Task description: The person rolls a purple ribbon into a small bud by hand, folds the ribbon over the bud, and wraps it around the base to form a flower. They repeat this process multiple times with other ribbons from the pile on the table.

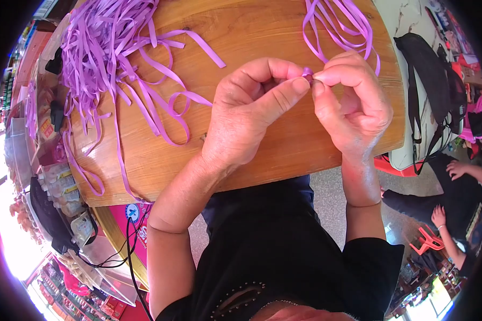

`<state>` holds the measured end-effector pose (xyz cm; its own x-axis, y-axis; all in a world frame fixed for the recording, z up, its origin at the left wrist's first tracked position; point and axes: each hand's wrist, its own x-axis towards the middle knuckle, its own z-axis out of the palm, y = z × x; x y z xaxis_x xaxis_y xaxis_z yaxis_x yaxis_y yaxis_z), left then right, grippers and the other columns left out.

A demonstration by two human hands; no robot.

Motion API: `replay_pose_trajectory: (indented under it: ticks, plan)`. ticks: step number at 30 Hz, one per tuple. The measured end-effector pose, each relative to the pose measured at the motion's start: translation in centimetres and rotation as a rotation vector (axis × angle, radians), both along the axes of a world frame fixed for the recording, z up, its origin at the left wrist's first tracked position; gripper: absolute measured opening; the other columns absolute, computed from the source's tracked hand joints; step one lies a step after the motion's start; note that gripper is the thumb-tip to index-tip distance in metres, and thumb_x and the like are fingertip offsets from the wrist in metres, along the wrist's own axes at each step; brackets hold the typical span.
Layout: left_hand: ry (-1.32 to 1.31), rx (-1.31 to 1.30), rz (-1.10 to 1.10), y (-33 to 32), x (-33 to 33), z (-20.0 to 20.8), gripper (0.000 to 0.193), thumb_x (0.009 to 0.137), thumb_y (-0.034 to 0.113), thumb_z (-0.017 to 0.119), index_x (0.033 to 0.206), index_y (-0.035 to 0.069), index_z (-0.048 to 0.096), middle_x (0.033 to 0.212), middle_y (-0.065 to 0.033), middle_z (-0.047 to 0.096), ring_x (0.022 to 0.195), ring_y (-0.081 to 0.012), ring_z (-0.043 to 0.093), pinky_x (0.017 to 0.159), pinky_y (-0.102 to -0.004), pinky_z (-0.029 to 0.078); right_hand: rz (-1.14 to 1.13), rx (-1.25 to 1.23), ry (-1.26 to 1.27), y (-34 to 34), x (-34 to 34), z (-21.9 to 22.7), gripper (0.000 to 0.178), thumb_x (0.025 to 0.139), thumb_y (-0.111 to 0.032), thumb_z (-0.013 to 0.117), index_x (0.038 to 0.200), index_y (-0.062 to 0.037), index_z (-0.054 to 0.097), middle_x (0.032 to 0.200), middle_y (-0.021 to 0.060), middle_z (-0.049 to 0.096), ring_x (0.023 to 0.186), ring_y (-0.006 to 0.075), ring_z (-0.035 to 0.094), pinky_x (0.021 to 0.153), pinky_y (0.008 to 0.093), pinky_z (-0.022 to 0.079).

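Above the wooden table, my left hand (pixel 241 109) pinches a small bit of purple ribbon (pixel 307 72) between thumb and forefinger. My right hand (pixel 353 99) is closed against the same spot, its thumb and forefinger tips on the ribbon's right side. Most of that piece is hidden by my fingertips. Left of my hands lies a big tangled heap of purple ribbons (pixel 99 51), with loose strands trailing toward me. Beyond my right hand is a smaller looped bundle of purple ribbon (pixel 353 27).
The wooden table (pixel 289 155) curves along its near edge. A black bag (pixel 423 69) with straps rests on a pale surface at the right. Black cables (pixel 128 251) hang at the lower left. Another person's hand (pixel 439 215) shows at the right, near a red stool (pixel 428 239).
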<state>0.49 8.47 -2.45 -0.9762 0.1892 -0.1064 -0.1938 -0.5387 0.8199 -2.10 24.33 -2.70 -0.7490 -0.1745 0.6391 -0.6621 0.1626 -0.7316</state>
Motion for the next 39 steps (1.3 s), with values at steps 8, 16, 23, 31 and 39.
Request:
replay_pose_trajectory:
  ticks: [8,16,23,31,39]
  plan:
    - [0.040,-0.062,-0.003,0.1,0.2,0.3,0.018,0.083,0.003,0.068,0.100,0.002,0.062,0.096,-0.0014,0.064,0.078,-0.0046,0.052,0.063,-0.0175,0.040,0.053,-0.101,-0.097,0.1,0.1,0.0,0.015,0.072,0.013,0.062,0.081,0.0011,0.061,0.080,0.0058,0.059,0.074,0.0125,0.055,0.068,0.0236,0.043]
    - [0.036,-0.072,-0.005,-0.1,0.2,0.3,0.011,0.086,0.001,0.064,0.097,0.002,0.062,0.092,0.0016,0.062,0.082,-0.0027,0.054,0.073,-0.0167,0.045,0.105,-0.232,-0.217,0.2,0.3,0.1,0.015,0.076,0.015,0.060,0.085,0.0023,0.060,0.084,0.0069,0.058,0.078,0.0109,0.055,0.070,0.0226,0.045]
    - [-0.023,-0.061,0.032,0.1,0.2,0.4,0.013,0.084,0.005,0.067,0.095,0.003,0.062,0.082,0.0023,0.059,0.066,-0.0039,0.048,0.057,-0.0180,0.038,0.102,-0.310,-0.213,0.4,0.2,-0.2,0.016,0.078,0.015,0.059,0.089,0.0028,0.058,0.087,0.0058,0.057,0.079,0.0097,0.056,0.071,0.0230,0.047]
    - [-0.021,0.016,0.025,-0.4,0.1,0.2,0.007,0.085,0.000,0.064,0.091,0.002,0.062,0.086,0.0026,0.060,0.077,-0.0023,0.052,0.070,-0.0164,0.043,0.080,-0.284,-0.317,0.2,0.5,0.1,0.014,0.082,0.010,0.061,0.094,0.0036,0.059,0.088,0.0037,0.058,0.081,0.0080,0.055,0.072,0.0206,0.046]
    - [-0.004,-0.064,0.070,0.1,0.1,0.5,0.009,0.086,0.002,0.062,0.095,0.001,0.060,0.076,0.0028,0.053,0.058,-0.0042,0.040,0.052,-0.0190,0.032,-0.062,-0.308,-0.158,0.6,0.0,0.7,0.021,0.082,0.003,0.064,0.103,0.0016,0.062,0.093,0.0067,0.062,0.086,0.0109,0.056,0.076,0.0229,0.046]
